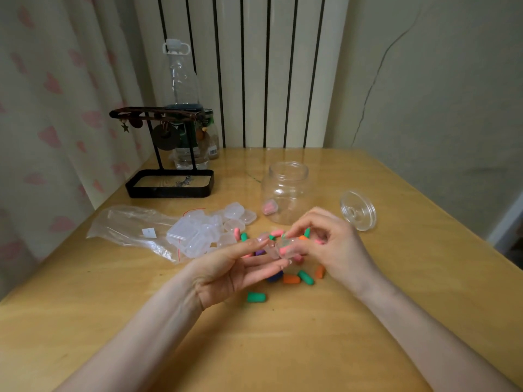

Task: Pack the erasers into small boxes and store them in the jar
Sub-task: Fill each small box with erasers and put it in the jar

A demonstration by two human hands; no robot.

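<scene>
Both hands meet over the table's middle on one small clear box [278, 246] with its lid swung open. My left hand [237, 271] supports it from the left with the fingertips. My right hand [325, 244] pinches it from the right and also curls around a pink eraser [319, 241]. Several loose erasers in green, orange, pink and purple lie under and around the hands, among them a green eraser [256, 297] nearest me. The clear jar [285, 192] stands open behind the hands, with one packed box of pink erasers [269, 207] inside.
The jar's clear lid [358, 210] lies to the right of the jar. A heap of empty small boxes [208, 229] spills from a plastic bag [133, 226] on the left. A black jewellery stand [169, 182] and bottles [181, 80] stand at the back left.
</scene>
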